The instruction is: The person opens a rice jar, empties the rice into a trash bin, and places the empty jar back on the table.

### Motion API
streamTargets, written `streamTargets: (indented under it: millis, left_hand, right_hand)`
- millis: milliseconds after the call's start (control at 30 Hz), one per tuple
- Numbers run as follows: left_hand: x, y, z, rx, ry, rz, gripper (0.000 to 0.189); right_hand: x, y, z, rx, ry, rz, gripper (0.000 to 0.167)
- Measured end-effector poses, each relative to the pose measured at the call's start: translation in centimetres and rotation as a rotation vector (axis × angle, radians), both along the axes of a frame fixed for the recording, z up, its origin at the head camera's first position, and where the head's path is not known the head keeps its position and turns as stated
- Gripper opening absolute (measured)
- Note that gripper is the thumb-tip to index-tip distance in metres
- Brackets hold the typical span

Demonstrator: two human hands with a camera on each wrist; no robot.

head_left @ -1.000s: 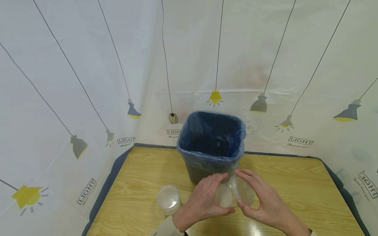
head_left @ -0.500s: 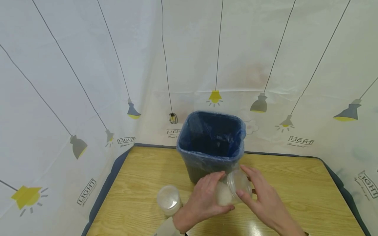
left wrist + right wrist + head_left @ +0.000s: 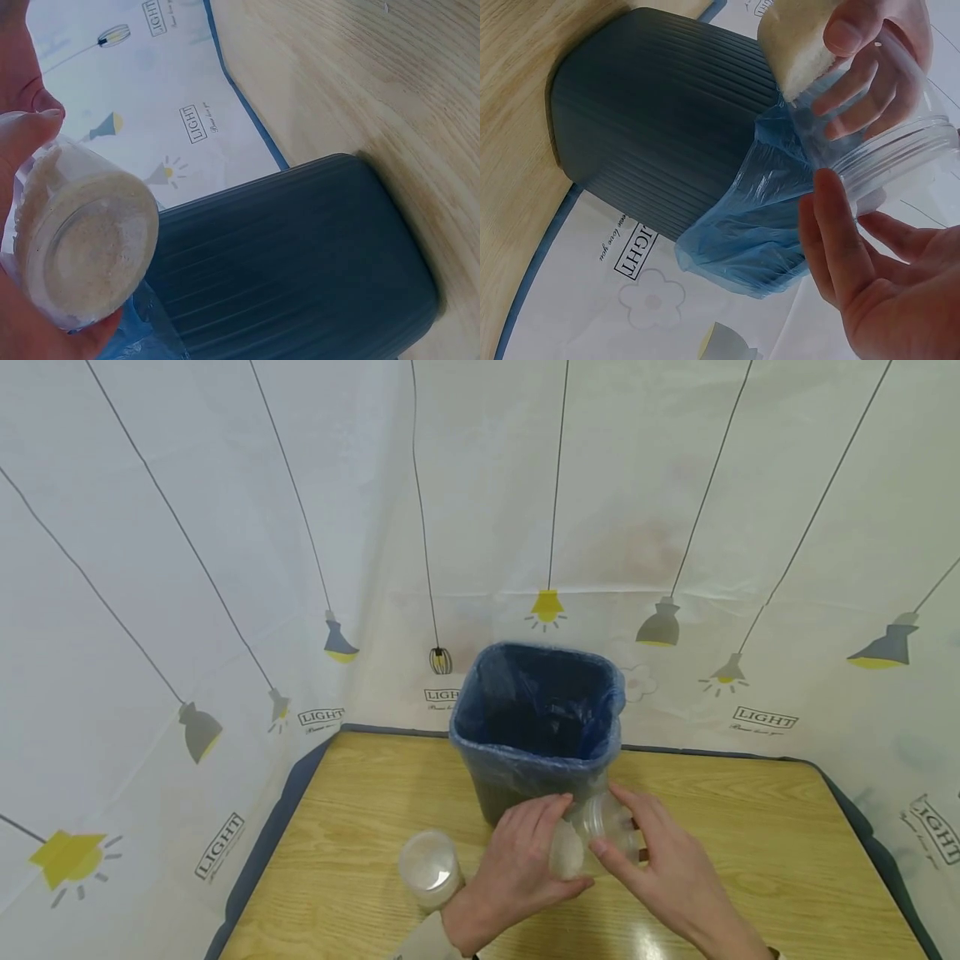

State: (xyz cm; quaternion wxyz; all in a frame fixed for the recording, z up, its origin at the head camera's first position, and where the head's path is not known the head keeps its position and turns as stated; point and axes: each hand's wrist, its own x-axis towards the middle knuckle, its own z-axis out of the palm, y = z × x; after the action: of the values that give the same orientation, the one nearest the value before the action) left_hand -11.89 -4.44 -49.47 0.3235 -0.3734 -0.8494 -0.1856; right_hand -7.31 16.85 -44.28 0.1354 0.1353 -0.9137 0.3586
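A clear jar (image 3: 567, 852) with pale, grainy contents is held tilted on its side by my left hand (image 3: 517, 864), with fingers and thumb around its body. Its round base (image 3: 94, 247) faces the left wrist camera. The grains are heaped toward that base, as the right wrist view shows. At the jar's other end is a clear ringed lid (image 3: 900, 150), which my right hand (image 3: 675, 864) grips between thumb and fingers. Whether the lid is loose cannot be told. A second clear jar (image 3: 429, 864) with a pale filling stands upright beside my left wrist.
Just behind my hands stands a dark ribbed waste bin (image 3: 667, 112), lined with a blue plastic bag (image 3: 468, 747). The wooden table (image 3: 337, 860) ends at white sheeting (image 3: 480, 485) printed with lamps, at the back and sides.
My right hand has shifted its grip on the lid, its thumb moving up and slightly left. The lid end has tilted a little. The left hand, bin and second jar stay in place.
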Motion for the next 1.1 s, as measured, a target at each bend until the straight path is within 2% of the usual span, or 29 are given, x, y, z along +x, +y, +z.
streamTargets:
  millis: [133, 300, 400, 800, 1100]
  left_hand:
    - [0.2, 0.0, 0.1, -0.013, -0.043, 0.005, 0.107]
    - [0.3, 0.0, 0.3, -0.018, -0.148, -0.009, 0.105]
    - [0.3, 0.0, 0.4, -0.024, -0.189, -0.015, 0.105]
    - [0.1, -0.1, 0.6, -0.017, -0.231, -0.078, 0.104]
    - [-0.1, -0.2, 0.7, -0.042, -0.250, -0.108, 0.104]
  right_hand:
    - [0.0, 0.0, 0.1, -0.018, -0.014, 0.004, 0.060]
    - [0.0, 0.2, 0.0, -0.037, -0.015, 0.026, 0.060]
    - [-0.1, 0.4, -0.2, -0.031, 0.008, 0.039, 0.060]
    - [-0.2, 0.9, -0.6, -0.003, 0.128, 0.111, 0.065]
    - [-0.4, 1.2, -0.9, -0.039, 0.161, 0.160, 0.069]
